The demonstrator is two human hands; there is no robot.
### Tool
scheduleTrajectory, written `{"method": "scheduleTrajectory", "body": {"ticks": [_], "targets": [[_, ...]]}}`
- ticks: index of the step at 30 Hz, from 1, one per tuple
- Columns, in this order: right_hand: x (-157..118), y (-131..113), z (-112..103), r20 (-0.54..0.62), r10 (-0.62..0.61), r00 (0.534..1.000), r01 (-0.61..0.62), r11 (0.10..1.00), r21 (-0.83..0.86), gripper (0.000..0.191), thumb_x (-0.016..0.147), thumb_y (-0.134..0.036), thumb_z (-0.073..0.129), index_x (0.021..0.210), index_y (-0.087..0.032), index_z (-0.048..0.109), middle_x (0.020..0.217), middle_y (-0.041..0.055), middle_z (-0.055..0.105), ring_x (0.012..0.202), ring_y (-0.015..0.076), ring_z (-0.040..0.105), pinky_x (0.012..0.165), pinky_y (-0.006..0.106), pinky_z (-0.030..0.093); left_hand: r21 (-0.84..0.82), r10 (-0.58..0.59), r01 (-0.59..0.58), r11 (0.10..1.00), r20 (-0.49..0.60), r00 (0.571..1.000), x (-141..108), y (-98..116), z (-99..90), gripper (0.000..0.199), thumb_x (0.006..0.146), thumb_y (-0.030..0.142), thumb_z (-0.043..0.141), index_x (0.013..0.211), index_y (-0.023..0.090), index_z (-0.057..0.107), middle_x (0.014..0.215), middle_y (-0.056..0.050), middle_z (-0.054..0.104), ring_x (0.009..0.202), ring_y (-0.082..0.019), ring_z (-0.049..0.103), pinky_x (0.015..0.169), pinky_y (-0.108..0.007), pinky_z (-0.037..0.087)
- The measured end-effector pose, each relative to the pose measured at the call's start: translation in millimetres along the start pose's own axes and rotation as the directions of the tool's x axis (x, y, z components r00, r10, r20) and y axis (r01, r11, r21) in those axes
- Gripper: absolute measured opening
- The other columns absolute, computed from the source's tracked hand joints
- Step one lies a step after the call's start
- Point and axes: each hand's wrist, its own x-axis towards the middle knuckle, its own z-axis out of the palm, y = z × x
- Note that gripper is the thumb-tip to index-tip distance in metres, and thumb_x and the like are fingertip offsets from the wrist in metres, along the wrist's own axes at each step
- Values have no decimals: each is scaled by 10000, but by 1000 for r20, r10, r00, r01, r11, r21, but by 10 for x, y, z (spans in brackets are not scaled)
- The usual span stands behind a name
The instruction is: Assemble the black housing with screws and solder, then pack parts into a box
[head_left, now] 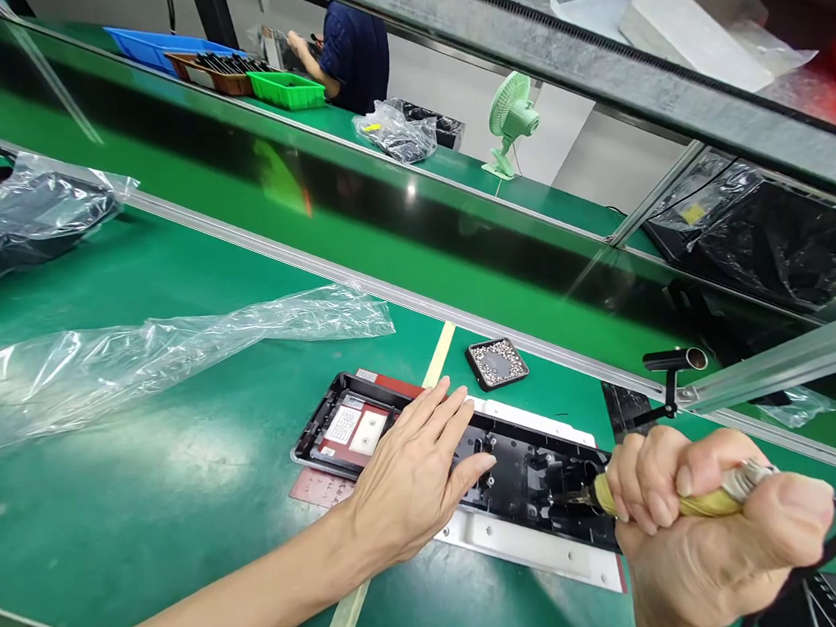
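Note:
My left hand (413,475) lies flat across a long black plastic housing (512,474), fingers stretched out and covering part of it. In my right hand (703,523) is a yellow-handled screwdriver (603,496), apparently corded, with its metal tip pointing into the housing's right part. Whether the tip touches a screw is too small to tell. Beneath the housing sits a white fixture (520,548) with screw holes along its edge. Inside the housing's left opening a white label (342,424) shows. Just behind stands a small black tray (479,372) holding many tiny metal screws.
Clear plastic film (166,357) stretches over the green table (204,489) at left, near a bagged black part (15,218). A metal rail (267,255) borders a green conveyor belt (377,217). Beyond it are a co-worker (356,54), bins (287,88) and a fan (512,116).

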Motion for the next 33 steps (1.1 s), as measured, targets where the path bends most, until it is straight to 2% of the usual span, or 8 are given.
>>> {"method": "scheduleTrajectory", "body": {"ticks": [13,20,33], "targets": [[0,8,27,-19,-26,999,26,1000,-11,391,972,-429,436,661,-217,541,442,-43,391,360,101,327,344,218,307,4,-11,11,1000,23,1000,19,18,2,596,1076,486,415,1457,46,542,1524,-184,557,1510,-374,398,1181,-582,468],[41,-10,32,74,-81,994,83,996,-31,395,947,-456,474,643,-214,543,423,-52,418,324,104,343,302,222,328,-1,-24,24,1000,41,999,18,24,-6,598,1074,497,416,1457,56,545,1529,-175,555,1519,-374,381,1190,-582,461],[43,-18,51,39,-58,998,59,998,-36,395,937,-469,462,637,-220,527,421,-56,411,330,104,332,305,219,326,4,-28,28,1000,44,999,-2,26,2,599,1074,500,412,1457,58,546,1526,-177,558,1514,-379,389,1187,-578,462]]}}
